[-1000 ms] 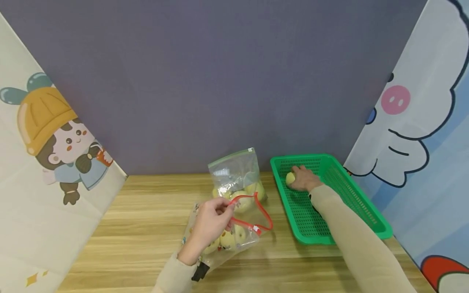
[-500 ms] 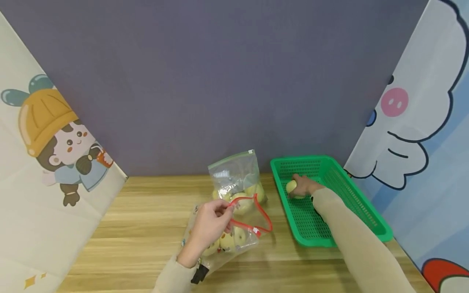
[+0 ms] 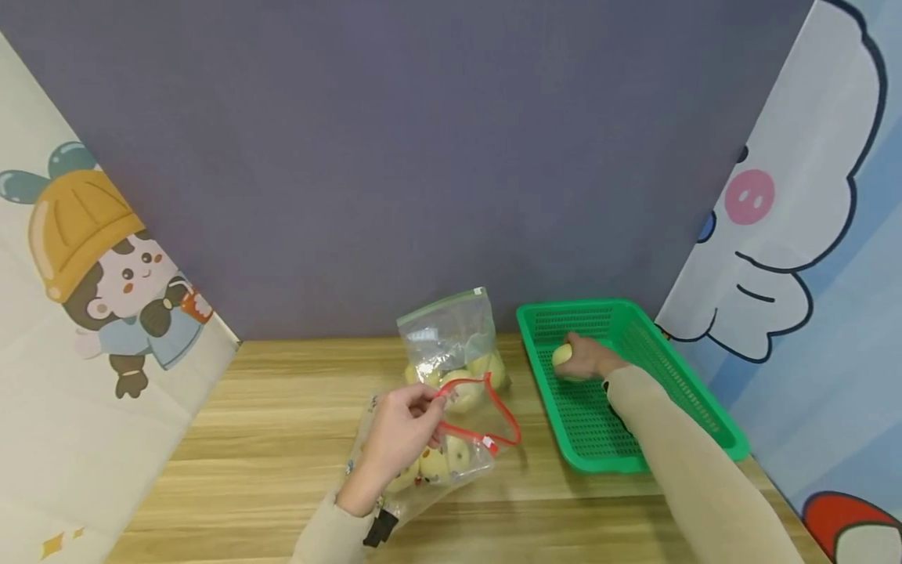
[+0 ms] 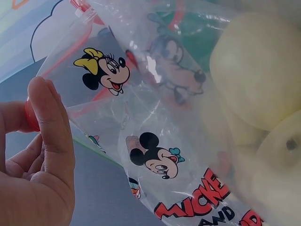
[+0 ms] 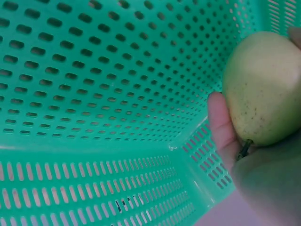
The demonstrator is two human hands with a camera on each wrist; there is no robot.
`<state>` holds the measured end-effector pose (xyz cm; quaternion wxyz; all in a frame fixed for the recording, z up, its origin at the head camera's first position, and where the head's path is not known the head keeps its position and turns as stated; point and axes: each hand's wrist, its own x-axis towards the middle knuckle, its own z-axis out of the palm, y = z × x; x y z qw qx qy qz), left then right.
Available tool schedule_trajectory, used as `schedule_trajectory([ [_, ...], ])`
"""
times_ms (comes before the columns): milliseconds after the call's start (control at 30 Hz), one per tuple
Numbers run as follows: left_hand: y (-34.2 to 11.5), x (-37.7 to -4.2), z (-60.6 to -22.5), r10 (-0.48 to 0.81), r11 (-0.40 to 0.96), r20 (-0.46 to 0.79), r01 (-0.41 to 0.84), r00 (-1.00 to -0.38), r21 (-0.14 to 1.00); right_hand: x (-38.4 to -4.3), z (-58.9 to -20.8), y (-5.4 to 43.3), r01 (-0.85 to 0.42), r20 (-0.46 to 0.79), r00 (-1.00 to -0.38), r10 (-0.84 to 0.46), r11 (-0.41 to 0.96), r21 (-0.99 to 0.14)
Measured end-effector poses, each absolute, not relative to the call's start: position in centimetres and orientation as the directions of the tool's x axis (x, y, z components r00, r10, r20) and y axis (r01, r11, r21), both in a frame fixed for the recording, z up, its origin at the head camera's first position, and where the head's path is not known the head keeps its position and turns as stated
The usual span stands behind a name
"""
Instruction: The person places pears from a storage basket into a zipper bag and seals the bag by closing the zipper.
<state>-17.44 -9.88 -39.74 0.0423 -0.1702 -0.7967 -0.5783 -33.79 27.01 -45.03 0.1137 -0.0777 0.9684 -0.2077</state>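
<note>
My left hand (image 3: 403, 429) pinches the red slider rim of a clear zip bag (image 4: 110, 122) printed with cartoon mice. Its mouth gapes toward the right in the head view. Several pale yellow pears (image 4: 256, 70) lie inside that bag. Over in the green basket (image 3: 611, 462), my right hand (image 3: 586, 359) grips a yellow-green pear (image 5: 263, 89). Thumb and fingers wrap round it, and its short dark stem points toward the palm in the right wrist view. No other fruit shows in the visible part of the basket.
Behind the open bag stands another clear zip bag (image 3: 444, 317) with a green seal and pears inside. Both bags and the basket rest on a wooden table (image 3: 282, 439). A grey panel (image 3: 423, 157) rises behind, with cartoon-printed walls at both sides.
My right hand has turned and closed its grip round the pear, staying low in the basket. The left hand and the bags hold their places.
</note>
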Motion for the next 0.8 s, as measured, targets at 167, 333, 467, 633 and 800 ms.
schedule_trajectory([
  [167,-9.9,-17.4,-39.7,0.217,0.279,0.263,0.318,-0.940,0.906,-33.6,-44.6,27.3,-0.088,-0.155,-0.968,-0.197,0.846,-0.526],
  [333,-9.9,-17.4,-39.6,0.217,0.281,0.270,0.325,-0.938,0.903,-33.0,-43.8,27.6,-0.030,-0.169,-0.972,-0.163,0.800,-0.600],
  [467,-9.9,-17.4,-39.7,0.211,0.276,0.262,0.314,-0.942,0.908,-32.3,-42.8,27.7,-0.010,-0.177,-0.971,-0.161,0.766,-0.642],
  [633,-9.9,-17.4,-39.7,0.210,0.277,0.255,0.308,-0.944,0.910,-31.6,-41.6,27.9,-0.007,-0.164,-0.974,-0.157,0.742,-0.671],
  [800,-9.8,-17.4,-39.6,0.209,0.296,0.252,0.307,-0.945,0.904,-31.0,-40.1,27.9,-0.007,-0.157,-0.975,-0.157,0.726,-0.688],
])
